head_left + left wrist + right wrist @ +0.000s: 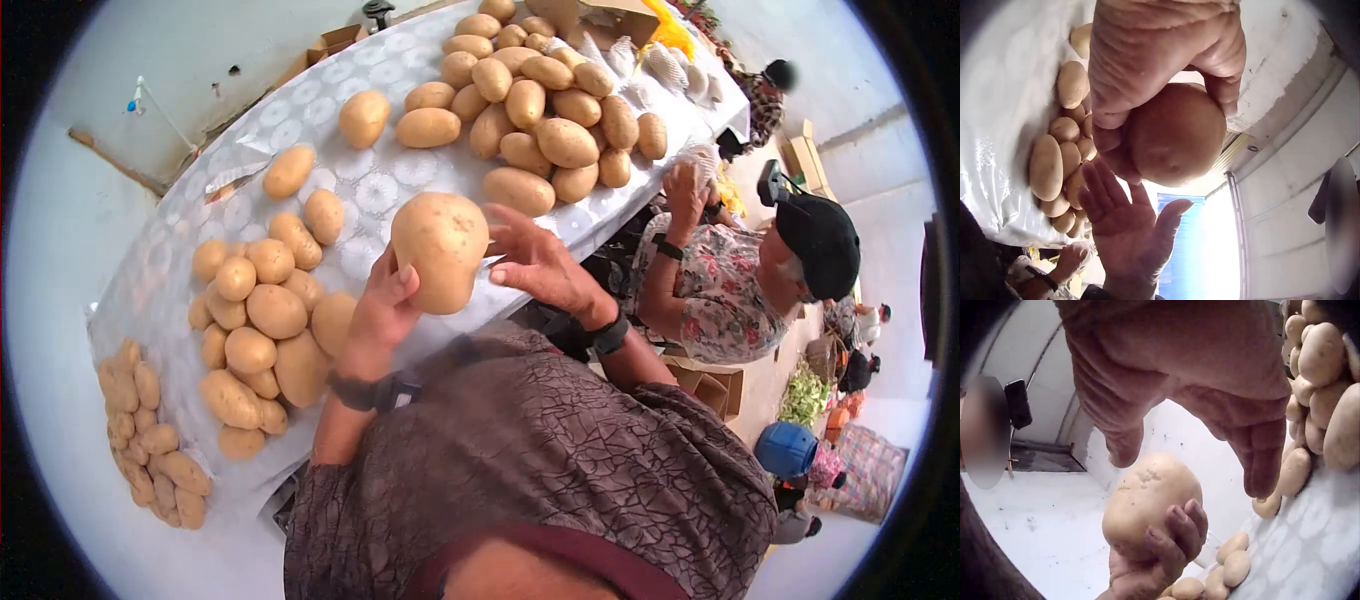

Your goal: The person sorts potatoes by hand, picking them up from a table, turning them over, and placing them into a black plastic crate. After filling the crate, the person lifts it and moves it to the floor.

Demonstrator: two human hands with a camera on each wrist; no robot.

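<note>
A large pale potato is gripped in my left hand, raised above the table in front of my chest. The thumb lies against its near side, and in the right wrist view the fingers wrap round the potato from below. Small pits mark the skin at its upper end. My right hand hovers just beside the potato, fingers spread and holding nothing. In the left wrist view the palm of that right hand faces the potato.
A large heap of potatoes lies at the far side of the patterned table cover. Smaller heaps of potatoes and more potatoes lie to the left. A person in a black cap sits close on the right.
</note>
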